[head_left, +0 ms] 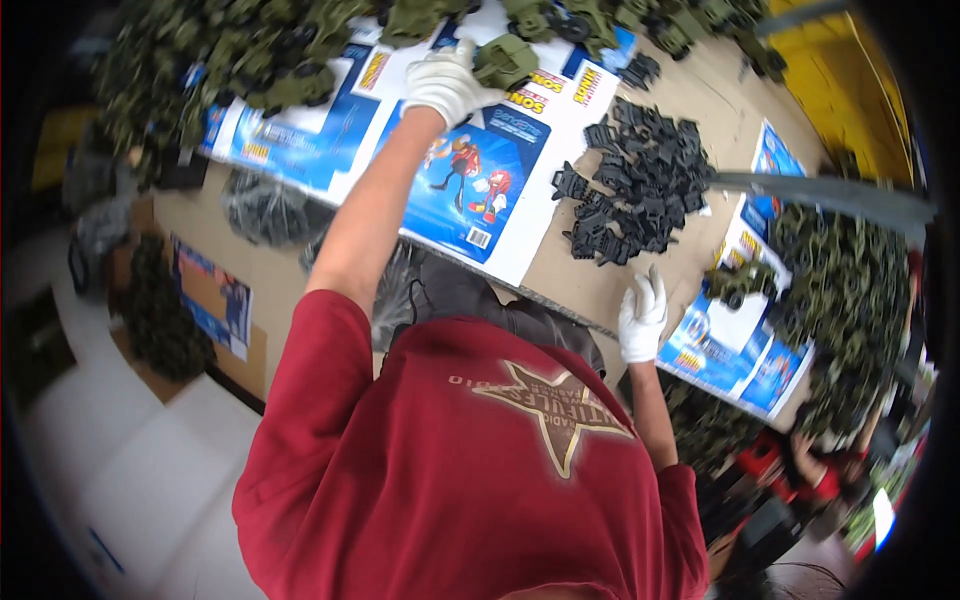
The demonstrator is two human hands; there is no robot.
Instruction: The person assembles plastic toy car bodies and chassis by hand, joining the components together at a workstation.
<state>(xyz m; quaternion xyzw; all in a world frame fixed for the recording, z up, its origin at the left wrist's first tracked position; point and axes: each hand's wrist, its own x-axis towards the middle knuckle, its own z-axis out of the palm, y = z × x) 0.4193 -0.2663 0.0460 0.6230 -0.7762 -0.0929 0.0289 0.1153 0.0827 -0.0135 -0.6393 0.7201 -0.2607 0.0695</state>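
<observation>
My left hand [448, 84], in a white glove, reaches to the far side of the table. Its thumb and fingers are around an olive-green toy vehicle [507, 62] above the printed blue-and-white card sheets [410, 215]. My right hand [643, 316], also gloved in white, is at the table's near edge with fingers stretched and slightly apart, holding nothing. Just beyond it lies a pile of small black plastic parts [640, 180]. To its right, a single green toy vehicle with dark wheels [742, 283] rests on another printed sheet [720, 345].
Heaps of green toy vehicles cover the far left [230, 50] and the right [845, 270]. A grey metal bar [820, 188] crosses above the table on the right. Yellow bins [840, 90] stand behind. Clear plastic bags [265, 208] lie under the near edge. Another person [800, 470] is at lower right.
</observation>
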